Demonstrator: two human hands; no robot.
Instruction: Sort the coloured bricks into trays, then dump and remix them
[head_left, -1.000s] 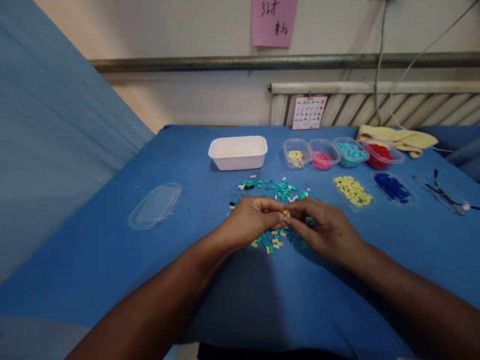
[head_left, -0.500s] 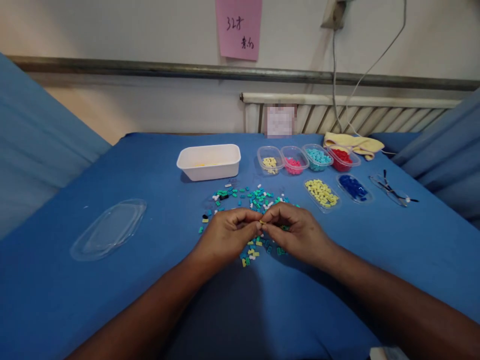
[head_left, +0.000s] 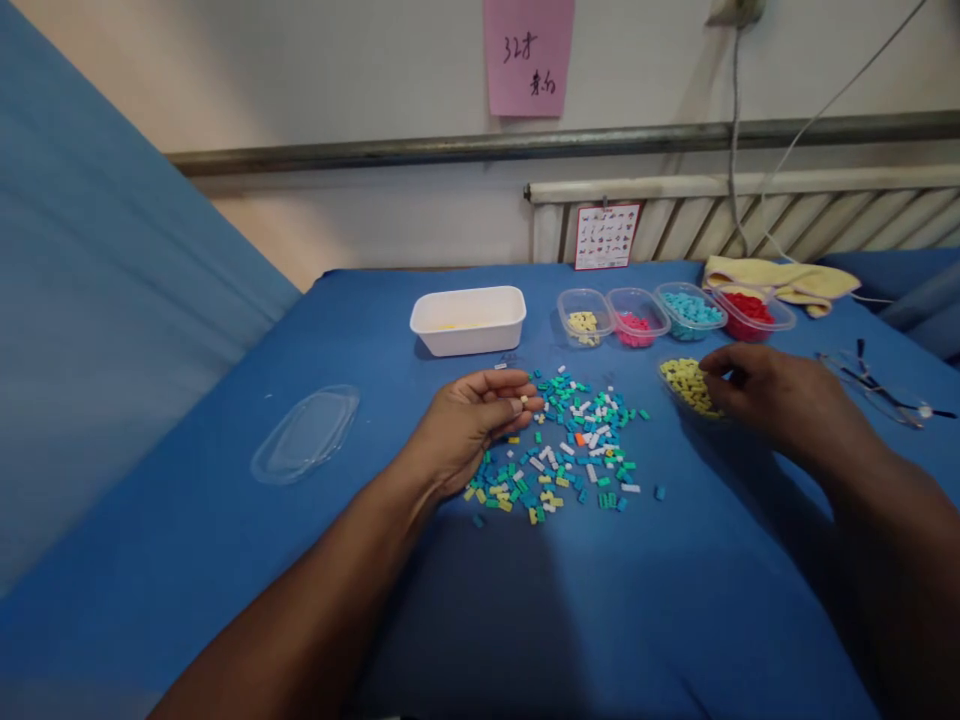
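My left hand (head_left: 466, 428) is closed, with a tiny pale yellow building brick (head_left: 524, 401) pinched between thumb and fingers above the left side of a loose pile of bricks (head_left: 551, 460). The pile mixes green, teal, white and yellow pieces, with an orange one among them. On the right, my right hand (head_left: 787, 395) reaches over a shallow clear tray (head_left: 677, 403) of yellow bricks (head_left: 686, 378). Its thumb and forefinger come together at the tray's right side; whatever lies between the fingertips is hidden.
Behind the pile stands a white tub (head_left: 469, 335). Clear tubs of yellow (head_left: 583, 325), pink (head_left: 636, 328), turquoise (head_left: 690, 310) and red bricks (head_left: 750, 308) line the back right. Glasses (head_left: 881, 390) and a yellow cloth (head_left: 780, 280) lie right; a clear lid (head_left: 307, 435) lies left.
My hands were together at a small yellow piece over the pile. Now they are apart: the right has moved to the yellow brick tray, while the left keeps a yellow brick. The view has shifted.
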